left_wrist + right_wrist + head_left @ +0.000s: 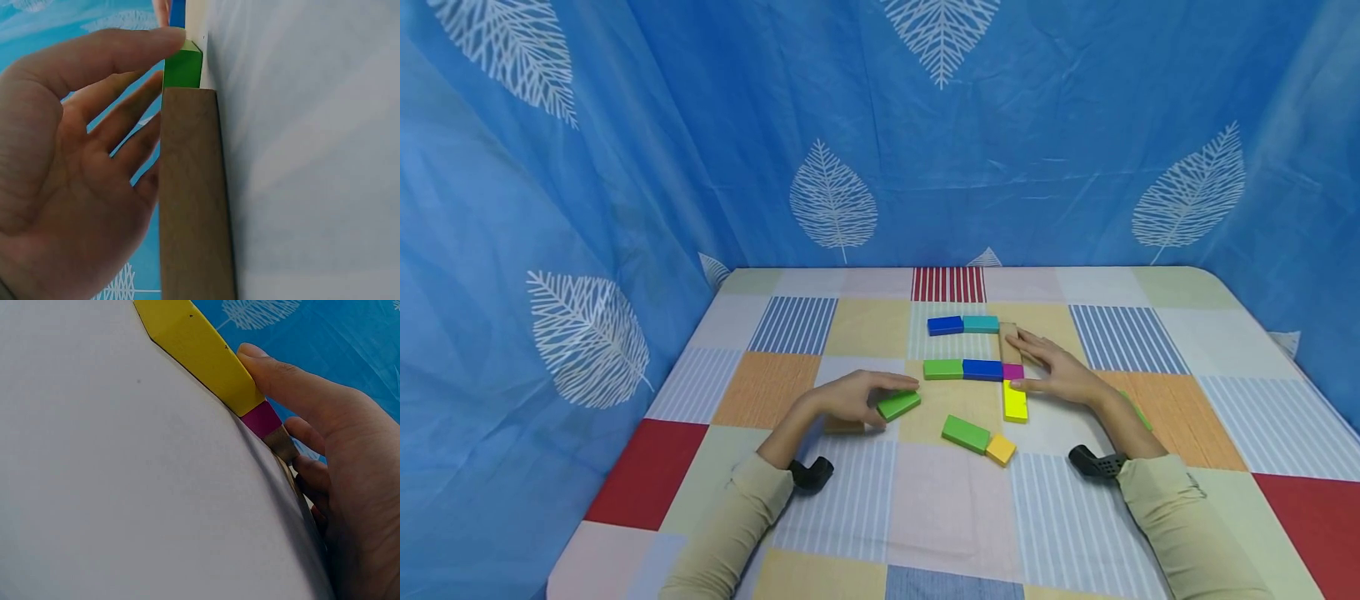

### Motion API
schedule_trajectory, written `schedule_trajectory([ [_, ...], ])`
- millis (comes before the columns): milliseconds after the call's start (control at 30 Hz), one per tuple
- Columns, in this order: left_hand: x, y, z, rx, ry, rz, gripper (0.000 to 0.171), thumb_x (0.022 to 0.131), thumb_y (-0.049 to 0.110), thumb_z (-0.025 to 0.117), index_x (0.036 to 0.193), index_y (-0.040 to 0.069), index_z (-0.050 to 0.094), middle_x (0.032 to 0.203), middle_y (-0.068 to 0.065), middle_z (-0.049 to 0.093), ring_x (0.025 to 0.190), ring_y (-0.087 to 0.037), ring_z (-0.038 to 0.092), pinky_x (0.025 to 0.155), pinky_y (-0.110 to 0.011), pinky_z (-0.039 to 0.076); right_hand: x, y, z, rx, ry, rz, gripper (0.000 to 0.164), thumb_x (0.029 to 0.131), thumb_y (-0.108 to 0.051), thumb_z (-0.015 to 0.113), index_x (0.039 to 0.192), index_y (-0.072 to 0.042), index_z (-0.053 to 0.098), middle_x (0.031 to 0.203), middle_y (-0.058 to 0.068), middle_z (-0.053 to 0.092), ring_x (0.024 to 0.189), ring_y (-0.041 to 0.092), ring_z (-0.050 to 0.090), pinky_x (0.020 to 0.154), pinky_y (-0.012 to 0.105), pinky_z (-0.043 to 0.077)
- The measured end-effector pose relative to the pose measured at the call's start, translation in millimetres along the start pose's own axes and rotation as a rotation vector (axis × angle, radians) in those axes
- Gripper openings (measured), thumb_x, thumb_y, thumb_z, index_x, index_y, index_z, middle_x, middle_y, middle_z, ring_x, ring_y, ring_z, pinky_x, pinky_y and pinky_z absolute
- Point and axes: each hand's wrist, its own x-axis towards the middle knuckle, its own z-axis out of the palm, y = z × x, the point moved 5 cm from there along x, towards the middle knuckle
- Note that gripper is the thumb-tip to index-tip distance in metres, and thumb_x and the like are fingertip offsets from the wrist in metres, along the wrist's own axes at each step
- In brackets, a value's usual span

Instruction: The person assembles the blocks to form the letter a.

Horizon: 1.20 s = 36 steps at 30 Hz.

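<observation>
My left hand (pixel 850 396) pinches a green block (pixel 898 406) between thumb and fingers, low over the cloth. A brown wooden block (pixel 194 194) lies close in front of it in the left wrist view. My right hand (pixel 1060 371) rests along the right side of a column of blocks. Its thumb touches the yellow block (pixel 206 356), and its fingers reach the tan wooden block (pixel 1009 342). A magenta block (pixel 1012 372) sits between those two. Leftward from the column run two rows: dark blue (pixel 982 370) with green (pixel 943 369), and teal (pixel 981 324) with blue (pixel 945 326).
Nearer the body, a green block (pixel 966 434) touches a small orange-yellow block (pixel 1001 450). Another green block (pixel 1137 410) is partly hidden by the right forearm. A patchwork cloth (pixel 955 517) covers the table, and a blue leaf-print curtain (pixel 1000 167) hangs behind and at the sides.
</observation>
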Motion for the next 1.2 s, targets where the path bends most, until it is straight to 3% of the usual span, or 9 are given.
schedule_trajectory([
  [133, 0.9, 0.4, 1.6, 0.000, -0.028, -0.011, 0.075, 0.072, -0.007, 0.067, 0.139, 0.016, 0.044, 0.144, 0.001, 0.036, 0.132, -0.015, 0.031, 0.103, -0.030, 0.032, 1, 1, 1, -0.008, -0.001, 0.003, 0.083, 0.079, -0.045, 0.069, 0.146, -0.018, 0.029, 0.152, 0.016, 0.013, 0.136, 0.043, 0.008, 0.102, 0.066, 0.007],
  [267, 1.1, -0.3, 0.4, -0.002, -0.003, 0.001, 0.071, 0.073, -0.010, 0.068, 0.137, 0.012, 0.047, 0.142, -0.003, 0.040, 0.131, -0.016, 0.034, 0.102, -0.030, 0.035, 1, 1, 1, -0.005, -0.002, 0.007, 0.082, 0.079, -0.045, 0.068, 0.146, -0.018, 0.029, 0.152, 0.015, 0.013, 0.136, 0.042, 0.008, 0.101, 0.067, 0.007],
  [433, 0.5, 0.3, -0.9, -0.006, 0.024, 0.012, 0.066, 0.073, -0.009, 0.071, 0.133, 0.009, 0.051, 0.138, -0.005, 0.045, 0.128, -0.019, 0.038, 0.099, -0.029, 0.038, 1, 2, 1, -0.015, -0.005, 0.025, 0.083, 0.078, -0.047, 0.068, 0.146, -0.020, 0.029, 0.152, 0.014, 0.013, 0.136, 0.042, 0.008, 0.101, 0.068, 0.008],
  [767, 0.9, 0.3, -1.4, 0.038, 0.057, -0.035, 0.062, 0.072, 0.003, 0.077, 0.129, 0.014, 0.056, 0.133, 0.000, 0.050, 0.123, -0.015, 0.043, 0.100, -0.029, 0.036, 1, 2, 1, -0.025, -0.002, 0.024, 0.083, 0.078, -0.048, 0.067, 0.146, -0.020, 0.029, 0.152, 0.013, 0.014, 0.136, 0.042, 0.009, 0.100, 0.068, 0.009],
  [967, 8.8, 5.7, -1.5, 0.122, 0.139, -0.048, 0.061, 0.070, 0.014, 0.081, 0.126, 0.010, 0.057, 0.127, -0.002, 0.055, 0.118, -0.015, 0.047, 0.098, -0.027, 0.038, 0, 1, 1, -0.010, -0.002, 0.019, 0.083, 0.078, -0.047, 0.068, 0.146, -0.020, 0.029, 0.152, 0.015, 0.013, 0.136, 0.042, 0.009, 0.101, 0.068, 0.008],
  [1200, 17.4, 7.8, -1.1, 0.107, 0.321, -0.187, 0.066, 0.067, 0.022, 0.084, 0.126, 0.008, 0.057, 0.125, -0.006, 0.056, 0.118, -0.021, 0.049, 0.100, -0.033, 0.038, 0, 0, 1, -0.010, -0.007, 0.027, 0.083, 0.079, -0.047, 0.068, 0.146, -0.020, 0.029, 0.153, 0.014, 0.012, 0.136, 0.043, 0.008, 0.100, 0.069, 0.008],
])
